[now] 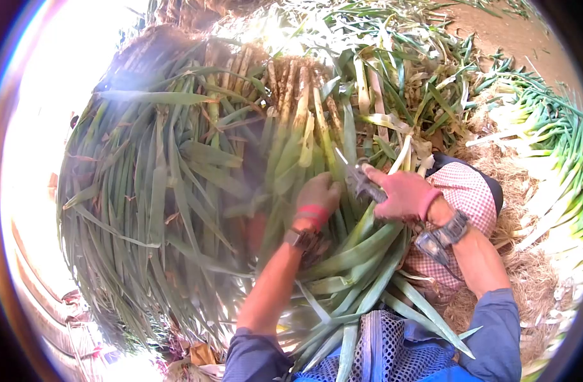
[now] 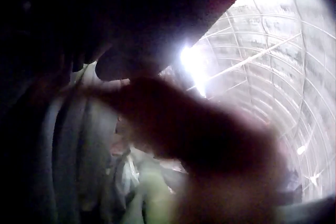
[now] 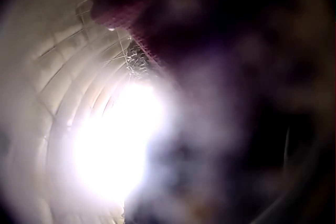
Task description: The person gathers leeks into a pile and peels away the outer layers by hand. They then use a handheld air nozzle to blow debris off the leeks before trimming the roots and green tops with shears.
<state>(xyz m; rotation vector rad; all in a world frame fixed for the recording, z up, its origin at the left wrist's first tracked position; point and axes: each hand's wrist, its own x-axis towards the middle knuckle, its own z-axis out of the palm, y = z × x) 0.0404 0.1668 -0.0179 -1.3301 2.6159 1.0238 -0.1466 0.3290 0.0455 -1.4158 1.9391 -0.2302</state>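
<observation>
My left hand point(image 1: 319, 196), gloved with a red cuff, reaches into the long green leaves of a thick heap of leeks point(image 1: 157, 204). It looks fist-like on the leaves there, its fingertips partly hidden. My right hand point(image 1: 405, 194), in a red glove with dark grey fingers, is just right of it. It holds a leek point(image 1: 403, 155) whose pale stalk rises past the fingers. A thin pale strip point(image 1: 340, 156) points up-left beyond the dark fingers. Long leek leaves point(image 1: 352, 261) trail below onto my lap. Both wrist views are dark and blurred.
Brown, dirt-covered stalks point(image 1: 302, 95) stand at the heap's upper edge. Loose leaves lie behind. On the right, a row of leeks point(image 1: 559, 153) lies beside dry roots point(image 1: 527, 286). A checked cloth point(image 1: 460, 191) covers my knee. Curved roof ribs point(image 2: 262, 50) show in the left wrist view.
</observation>
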